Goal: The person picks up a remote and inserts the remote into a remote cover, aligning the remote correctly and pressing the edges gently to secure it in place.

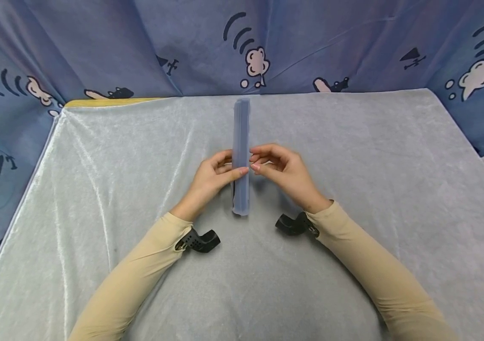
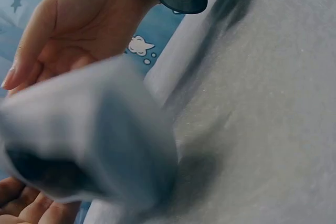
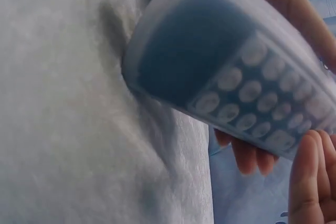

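A long, slim blue-and-white box (image 1: 240,128) is held on edge in the middle of the head view; I cannot tell whether it touches the cloth. Rows of round white spots show beside a plain blue area on its broad side (image 3: 178,45). Blurred in the left wrist view, its end (image 2: 131,145) has a dark patch. My left hand (image 1: 210,177) grips it from the left, thumb over the top edge and fingers behind. By its right side is my right hand (image 1: 286,173), fingers loosely bent, thumb and fingertips at the edge; contact is unclear.
A pale grey velvet cloth (image 1: 331,284) covers the table. Blue patterned curtains (image 1: 331,42) hang behind and at both sides. A yellow strip (image 1: 114,102) shows along the back left edge. Black camera mounts (image 1: 201,240) stick inward from both wrists.
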`<state>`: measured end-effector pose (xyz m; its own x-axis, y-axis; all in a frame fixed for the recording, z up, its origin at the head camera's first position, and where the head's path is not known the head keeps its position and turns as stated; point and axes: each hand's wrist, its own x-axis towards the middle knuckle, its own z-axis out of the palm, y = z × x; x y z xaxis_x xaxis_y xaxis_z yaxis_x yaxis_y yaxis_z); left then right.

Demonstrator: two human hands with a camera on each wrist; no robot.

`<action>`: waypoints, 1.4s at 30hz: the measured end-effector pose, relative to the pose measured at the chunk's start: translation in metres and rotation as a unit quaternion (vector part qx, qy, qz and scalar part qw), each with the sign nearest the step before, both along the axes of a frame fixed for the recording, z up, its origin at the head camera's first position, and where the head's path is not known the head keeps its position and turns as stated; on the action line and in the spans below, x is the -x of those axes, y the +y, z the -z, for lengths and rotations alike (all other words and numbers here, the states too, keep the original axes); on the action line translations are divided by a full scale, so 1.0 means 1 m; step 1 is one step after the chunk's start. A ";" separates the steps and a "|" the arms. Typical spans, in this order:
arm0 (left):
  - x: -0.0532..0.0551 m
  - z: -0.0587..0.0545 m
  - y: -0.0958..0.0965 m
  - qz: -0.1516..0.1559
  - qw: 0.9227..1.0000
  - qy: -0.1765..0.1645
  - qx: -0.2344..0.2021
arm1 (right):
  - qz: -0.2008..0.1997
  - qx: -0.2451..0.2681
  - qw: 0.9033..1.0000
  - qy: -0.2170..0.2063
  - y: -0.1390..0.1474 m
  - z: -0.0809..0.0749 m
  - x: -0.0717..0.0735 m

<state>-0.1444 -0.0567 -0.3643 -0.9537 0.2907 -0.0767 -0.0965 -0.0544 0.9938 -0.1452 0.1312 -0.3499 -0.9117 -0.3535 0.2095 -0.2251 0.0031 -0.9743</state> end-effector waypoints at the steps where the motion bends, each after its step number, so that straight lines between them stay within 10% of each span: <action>1: 0.000 0.000 0.000 0.004 1.000 0.005 0.007 | -0.008 -0.005 1.000 0.004 0.000 0.000 0.000; 7: -0.001 0.002 -0.002 -0.002 0.998 0.036 0.044 | -0.035 -0.013 0.999 0.015 -0.002 0.000 -0.002; 13: -0.001 0.002 -0.002 -0.021 0.996 0.056 0.064 | 0.019 -0.036 0.999 -0.024 -0.002 0.003 0.001; 21: 0.000 0.004 -0.001 -0.025 0.999 0.043 0.017 | -0.006 -0.093 0.986 -0.135 -0.002 0.009 0.008; 29: 0.001 0.002 0.001 -0.023 0.998 0.026 -0.044 | -0.015 -0.067 0.988 -0.138 -0.002 0.008 0.007; 42: 0.003 0.001 -0.002 0.021 0.996 0.030 0.079 | 0.036 -0.042 0.989 -0.135 0.003 0.007 0.009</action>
